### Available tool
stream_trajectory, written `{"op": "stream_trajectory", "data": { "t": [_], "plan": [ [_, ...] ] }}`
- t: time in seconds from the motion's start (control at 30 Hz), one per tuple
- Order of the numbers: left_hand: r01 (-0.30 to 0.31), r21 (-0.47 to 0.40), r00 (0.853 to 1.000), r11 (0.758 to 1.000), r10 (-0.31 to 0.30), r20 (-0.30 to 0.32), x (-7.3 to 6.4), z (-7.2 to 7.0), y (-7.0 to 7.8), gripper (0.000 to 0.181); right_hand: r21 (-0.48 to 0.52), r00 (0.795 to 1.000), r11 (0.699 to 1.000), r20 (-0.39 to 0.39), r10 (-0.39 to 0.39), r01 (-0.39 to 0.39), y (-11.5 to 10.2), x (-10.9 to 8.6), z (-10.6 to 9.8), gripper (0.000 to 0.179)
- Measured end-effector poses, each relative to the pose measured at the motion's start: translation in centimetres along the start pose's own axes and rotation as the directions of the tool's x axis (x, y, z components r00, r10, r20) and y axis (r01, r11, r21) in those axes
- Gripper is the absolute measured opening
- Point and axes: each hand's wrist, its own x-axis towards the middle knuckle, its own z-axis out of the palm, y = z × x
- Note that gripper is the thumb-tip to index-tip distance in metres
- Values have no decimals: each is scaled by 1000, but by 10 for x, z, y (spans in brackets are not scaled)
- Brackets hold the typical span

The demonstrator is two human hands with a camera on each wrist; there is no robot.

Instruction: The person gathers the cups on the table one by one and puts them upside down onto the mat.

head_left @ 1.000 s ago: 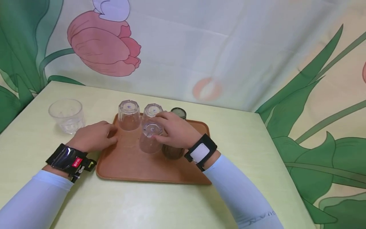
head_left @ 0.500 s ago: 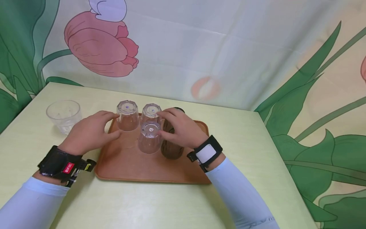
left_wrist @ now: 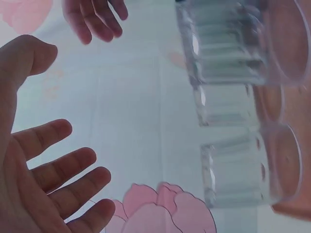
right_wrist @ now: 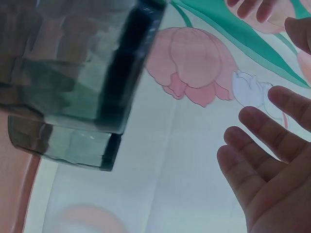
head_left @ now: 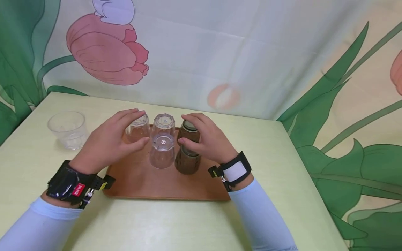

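My left hand (head_left: 110, 143) hovers over the left part of the brown tray (head_left: 150, 188), fingers spread and holding nothing. It partly covers an upturned clear glass (head_left: 142, 129) at the tray's back left. Two more upturned clear glasses stand in the middle, one at the back (head_left: 164, 122) and one in front (head_left: 161, 158). To their right are two dark tinted glasses, a rear one (head_left: 187, 134) and a front one (head_left: 187, 164). My right hand (head_left: 210, 141) is raised beside these, its fingers loosely bent around air. Both wrist views show gaps between fingers and glasses.
Left of the tray, a wider clear glass (head_left: 67, 130) stands mouth up on the pale table (head_left: 150, 226). A flower-printed curtain (head_left: 176, 62) hangs behind the table's back edge.
My right hand has come off the front clear glass and drawn right. My left hand has left the tray's edge, rising and moving right with its fingers spreading. The glasses stay put.
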Motion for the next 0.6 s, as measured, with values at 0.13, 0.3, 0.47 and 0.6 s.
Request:
{"op": "stream_trajectory", "data": {
  "t": [0.13,0.3,0.47,0.6],
  "plan": [
    [-37,-35,999,999,36,-31,1,0,9,76,17,999,1000,-41,-10,11,-5,-3,-3,65],
    [-83,-61,995,995,79,-57,4,2,17,76,44,996,999,-90,-11,15,-9,-7,-8,64],
    [-131,-74,988,989,124,-87,7,4,23,75,62,989,997,-143,-26,35,-11,-9,-13,62],
    [-130,-97,988,987,121,-96,7,5,28,74,63,987,997,-155,-30,40,-12,-11,-14,61]
  ]
}}
